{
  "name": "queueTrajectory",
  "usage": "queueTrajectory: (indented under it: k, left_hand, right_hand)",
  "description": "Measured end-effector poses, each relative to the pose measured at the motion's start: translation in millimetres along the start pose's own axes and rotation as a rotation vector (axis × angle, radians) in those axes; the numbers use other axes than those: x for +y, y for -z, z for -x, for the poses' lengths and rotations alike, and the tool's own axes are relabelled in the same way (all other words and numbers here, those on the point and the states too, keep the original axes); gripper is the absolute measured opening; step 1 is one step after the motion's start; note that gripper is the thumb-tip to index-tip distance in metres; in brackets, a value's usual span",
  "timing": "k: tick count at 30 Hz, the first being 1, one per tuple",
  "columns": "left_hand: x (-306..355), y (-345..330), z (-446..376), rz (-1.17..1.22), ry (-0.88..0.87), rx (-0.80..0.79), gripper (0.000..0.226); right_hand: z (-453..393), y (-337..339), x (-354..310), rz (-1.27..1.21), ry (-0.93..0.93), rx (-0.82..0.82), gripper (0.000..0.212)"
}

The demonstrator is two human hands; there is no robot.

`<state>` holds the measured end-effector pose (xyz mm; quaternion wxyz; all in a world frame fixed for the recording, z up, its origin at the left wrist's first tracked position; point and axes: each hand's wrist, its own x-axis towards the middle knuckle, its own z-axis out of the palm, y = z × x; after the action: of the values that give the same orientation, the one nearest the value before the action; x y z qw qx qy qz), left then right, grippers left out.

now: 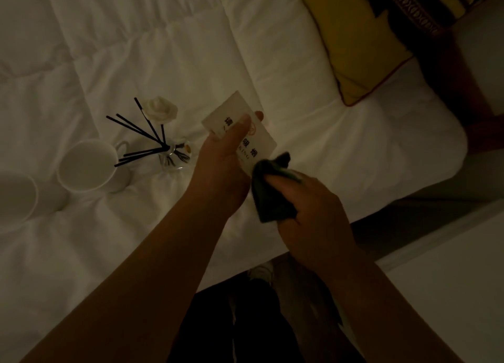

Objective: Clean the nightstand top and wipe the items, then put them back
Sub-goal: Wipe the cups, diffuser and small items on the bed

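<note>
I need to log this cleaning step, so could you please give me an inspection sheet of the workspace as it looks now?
Surface: white duvet on the bed, dimly lit, rumpled.
Job's things: white sign card; dark cloth against its lower edge; reed diffuser and two white mugs standing on the duvet.
Clutter: yellow cushion.
Hands: left hand holds the card; right hand grips the cloth.
Cables: nothing seen.
Surroundings: dark wooden furniture beyond the cushion; floor below.
</note>
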<state>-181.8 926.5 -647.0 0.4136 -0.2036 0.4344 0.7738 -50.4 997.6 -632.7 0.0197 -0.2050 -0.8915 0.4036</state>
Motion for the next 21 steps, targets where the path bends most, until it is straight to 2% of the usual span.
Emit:
queueTrajectory:
  k: [2,5,8,12,14,17,21]
  left_hand:
    - [-1,3,-8,-0.045,-0.067,0.084,0.022]
    - [0,14,-19,-0.285,-0.168,0.036,0.026]
    - [2,22,-24,-0.403,-0.227,0.007,0.029]
    - [8,27,-38,-0.504,-0.360,0.058,0.031]
    - [8,29,-46,-0.567,-0.370,0.049,0.031]
    - [3,31,-55,-0.628,-0.358,0.040,0.030]
    - [3,35,-58,-1.184,-0.578,0.192,0.035]
  right_hand:
    - [9,2,11,-0.105,-0.117,0.044,0.044]
    - [15,4,20,-0.213,-0.232,0.120,0.049]
    - [16,4,24,-0.275,-0.234,0.116,0.052]
    - [12,4,27,-0.313,-0.208,0.065,0.054]
    - [10,3,29,-0.354,-0.224,0.068,0.063]
    - [8,3,30,-0.409,-0.247,0.094,0.062]
    - [9,4,32,-0.444,-0.276,0.080,0.057]
